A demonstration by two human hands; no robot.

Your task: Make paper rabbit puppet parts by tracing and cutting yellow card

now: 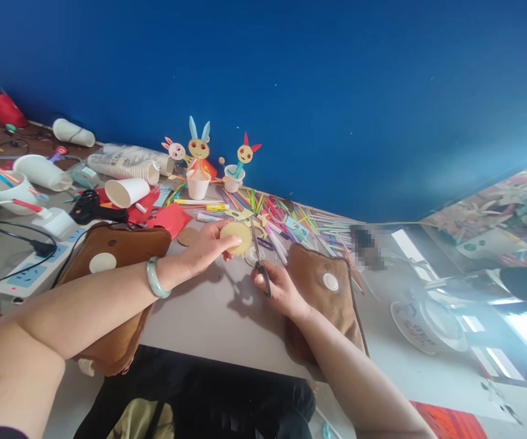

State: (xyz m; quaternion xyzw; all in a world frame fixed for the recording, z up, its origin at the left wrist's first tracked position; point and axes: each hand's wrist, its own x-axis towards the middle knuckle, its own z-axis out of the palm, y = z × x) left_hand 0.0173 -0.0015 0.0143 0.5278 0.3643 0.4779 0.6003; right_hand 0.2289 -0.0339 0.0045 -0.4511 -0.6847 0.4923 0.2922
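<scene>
Between the thumb and fingers of my left hand (211, 245) is a round yellow paper disc (236, 238), held up over the table. My right hand (280, 285) grips a pair of scissors (263, 275) by its dark handles, the blades pointing up beside the disc's right edge. Whether the blades touch the disc I cannot tell. Behind the disc lie yellow paper scraps (258, 227). A brown cardboard circle (188, 236) rests left of my left hand. Brown plush pouches lie under my left forearm (129, 256) and beside my right wrist (321, 286).
Paper cups hold rabbit-faced figures (198, 149) near the blue wall. Colored sticks and markers (291, 219) spread across the back. To the left are a black glue gun (96, 207), red paper (169, 219), a power strip (39, 262) with cables, and stacked paper cups (124, 167).
</scene>
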